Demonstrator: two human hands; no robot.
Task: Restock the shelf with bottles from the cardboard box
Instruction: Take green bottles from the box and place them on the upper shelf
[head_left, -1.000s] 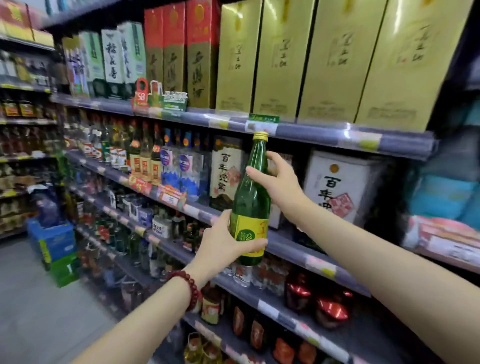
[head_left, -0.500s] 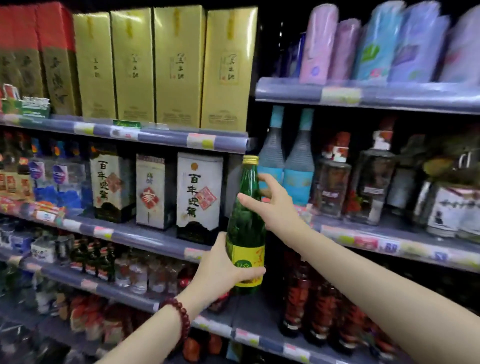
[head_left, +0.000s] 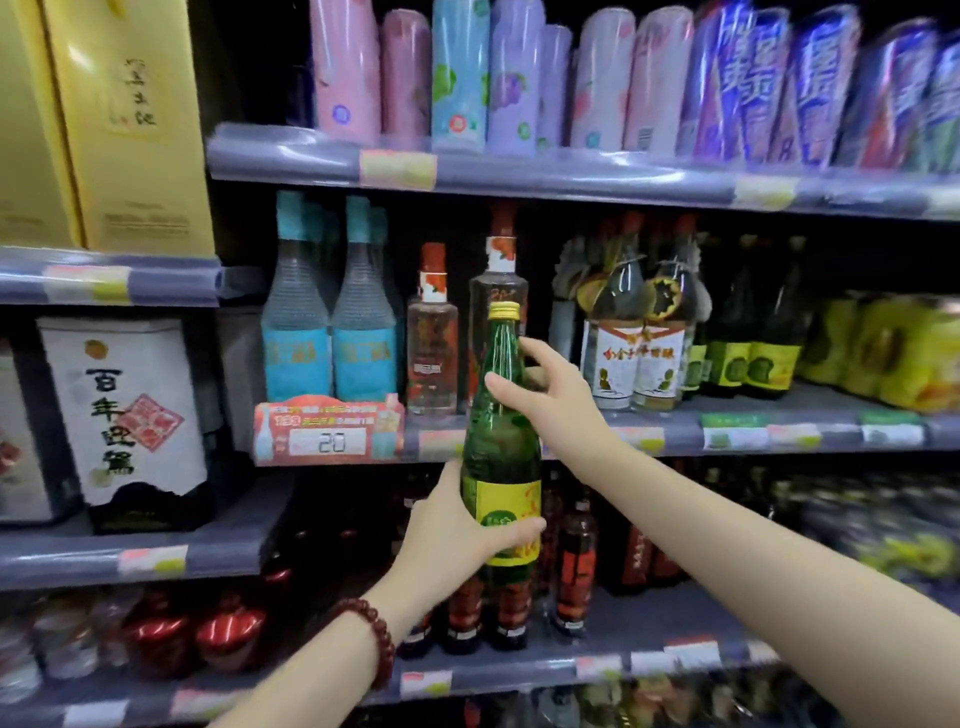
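While both hands hold it upright in front of the shelving, the green glass bottle is the landmark for every line below
Green glass bottle (head_left: 500, 441): gold screw cap on top, yellow label low on the body, held in the air and resting on no shelf
Left hand (head_left: 451, 525): wrapped round the bottle's lower body at the yellow label, thumb lying across the front, a red bead bracelet (head_left: 375, 639) on the wrist below
Right hand (head_left: 550, 400): pinching the bottle's shoulder and neck from the right, thumb on the front, fingers curled behind the glass
Middle shelf (head_left: 779, 434): its front rail passes directly behind the bottle's body
Red-capped clear bottles (head_left: 431, 332): on that shelf, just behind and left of the green bottle's neck
Blue-labelled bottles (head_left: 330, 322): further left of the green bottle, above a red price card reading 20 (head_left: 330, 434)
Dark green bottles with yellow labels (head_left: 753, 343): on the same shelf, well to the right of the held bottle
Pastel tubes (head_left: 457, 73): on the shelf above the bottle
Red-labelled dark bottles (head_left: 574, 561): on the shelf below, behind the bottle's base
White carton with black characters (head_left: 124, 415): far left of the bottle
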